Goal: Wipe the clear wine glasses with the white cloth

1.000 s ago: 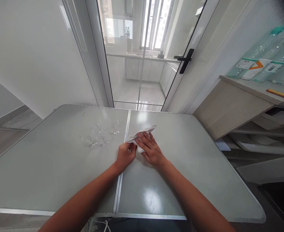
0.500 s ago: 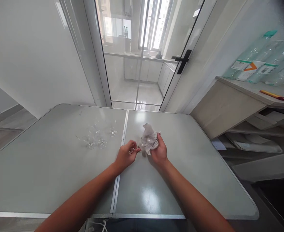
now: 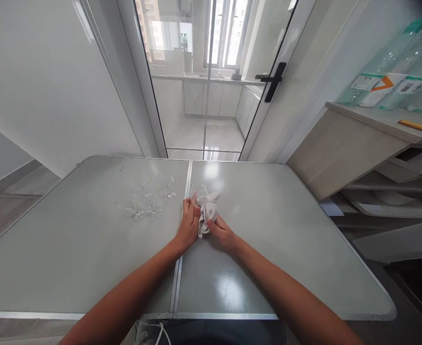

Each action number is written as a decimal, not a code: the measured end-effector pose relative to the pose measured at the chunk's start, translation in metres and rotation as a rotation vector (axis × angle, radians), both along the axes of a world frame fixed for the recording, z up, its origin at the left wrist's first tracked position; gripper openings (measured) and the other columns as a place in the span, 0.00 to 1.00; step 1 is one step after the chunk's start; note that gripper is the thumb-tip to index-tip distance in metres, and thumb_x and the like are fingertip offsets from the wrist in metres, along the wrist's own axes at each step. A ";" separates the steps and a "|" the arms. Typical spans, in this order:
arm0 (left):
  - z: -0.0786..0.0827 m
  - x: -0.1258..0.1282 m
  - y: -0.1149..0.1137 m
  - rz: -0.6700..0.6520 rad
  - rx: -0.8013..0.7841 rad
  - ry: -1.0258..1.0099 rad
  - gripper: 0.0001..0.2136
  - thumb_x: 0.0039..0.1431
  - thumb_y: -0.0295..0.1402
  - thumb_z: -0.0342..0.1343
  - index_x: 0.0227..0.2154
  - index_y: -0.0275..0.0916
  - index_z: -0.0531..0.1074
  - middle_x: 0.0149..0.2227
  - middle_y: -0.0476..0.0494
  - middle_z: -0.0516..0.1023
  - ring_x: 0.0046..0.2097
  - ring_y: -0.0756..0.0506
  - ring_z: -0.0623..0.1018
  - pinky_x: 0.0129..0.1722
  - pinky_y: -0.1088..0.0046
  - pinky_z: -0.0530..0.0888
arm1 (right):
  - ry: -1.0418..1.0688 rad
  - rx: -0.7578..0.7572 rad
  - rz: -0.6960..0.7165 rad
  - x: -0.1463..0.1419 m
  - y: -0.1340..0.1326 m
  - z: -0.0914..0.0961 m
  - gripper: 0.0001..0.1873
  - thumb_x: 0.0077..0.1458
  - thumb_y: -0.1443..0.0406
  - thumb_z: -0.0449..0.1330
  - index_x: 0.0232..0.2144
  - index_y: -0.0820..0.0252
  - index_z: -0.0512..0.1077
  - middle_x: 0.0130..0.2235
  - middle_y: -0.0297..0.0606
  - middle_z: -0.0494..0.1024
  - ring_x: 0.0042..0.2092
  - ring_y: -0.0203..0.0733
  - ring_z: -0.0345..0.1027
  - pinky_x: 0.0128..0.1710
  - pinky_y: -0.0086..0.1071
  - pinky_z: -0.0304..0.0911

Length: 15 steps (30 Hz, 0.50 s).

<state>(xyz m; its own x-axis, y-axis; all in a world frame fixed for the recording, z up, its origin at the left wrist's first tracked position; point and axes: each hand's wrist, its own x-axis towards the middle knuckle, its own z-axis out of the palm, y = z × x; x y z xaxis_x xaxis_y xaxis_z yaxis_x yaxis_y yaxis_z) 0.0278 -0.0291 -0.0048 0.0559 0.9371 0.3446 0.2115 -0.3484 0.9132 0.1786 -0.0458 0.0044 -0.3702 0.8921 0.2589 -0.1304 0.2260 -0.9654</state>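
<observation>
My left hand (image 3: pixel 188 224) is closed round a clear wine glass (image 3: pixel 200 192), whose bowl shows above my fingers. My right hand (image 3: pixel 222 232) grips a bunched white cloth (image 3: pixel 206 213) and presses it against the glass. Both hands meet just above the grey table (image 3: pixel 88 258), over its centre seam. Several more clear stemmed glasses (image 3: pixel 146 201) stand in a group on the table to the left of my hands.
Glass sliding doors with a black handle (image 3: pixel 273 82) stand behind the table. At the right, a wooden shelf unit (image 3: pixel 355 148) carries plastic bottles (image 3: pixel 387 81) and a yellow-red tool (image 3: pixel 417 127). A white cable (image 3: pixel 158 333) hangs below the table's near edge.
The cloth was first flat on the table under my right hand. My right hand lifted and bunched it, and now both hands have come together, with the glass upright and the cloth against it.
</observation>
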 end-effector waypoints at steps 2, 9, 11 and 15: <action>-0.002 0.000 -0.001 -0.022 -0.026 -0.060 0.25 0.70 0.48 0.45 0.66 0.47 0.61 0.61 0.38 0.64 0.67 0.41 0.62 0.69 0.60 0.57 | -0.116 0.063 0.055 0.004 -0.001 -0.002 0.29 0.66 0.45 0.51 0.59 0.55 0.69 0.54 0.46 0.76 0.60 0.49 0.66 0.65 0.46 0.57; -0.004 0.001 -0.006 -0.261 -0.076 -0.152 0.31 0.68 0.53 0.46 0.69 0.47 0.54 0.70 0.39 0.56 0.71 0.39 0.57 0.70 0.58 0.56 | -0.109 0.058 -0.092 0.005 0.007 -0.006 0.20 0.63 0.53 0.60 0.52 0.56 0.70 0.45 0.41 0.77 0.46 0.45 0.70 0.50 0.40 0.67; -0.003 0.000 -0.002 -0.277 -0.043 -0.236 0.32 0.66 0.53 0.51 0.67 0.46 0.56 0.68 0.37 0.61 0.68 0.38 0.62 0.67 0.58 0.62 | -0.070 -0.013 -0.104 0.006 0.009 -0.004 0.18 0.59 0.53 0.64 0.47 0.57 0.73 0.41 0.38 0.78 0.42 0.43 0.70 0.46 0.37 0.67; -0.001 -0.006 0.010 -0.188 -0.061 -0.407 0.28 0.59 0.46 0.64 0.60 0.44 0.66 0.58 0.37 0.72 0.59 0.38 0.74 0.57 0.60 0.72 | 0.086 -0.283 -0.017 0.011 0.012 -0.001 0.20 0.52 0.52 0.70 0.39 0.62 0.76 0.33 0.36 0.77 0.33 0.39 0.68 0.35 0.31 0.66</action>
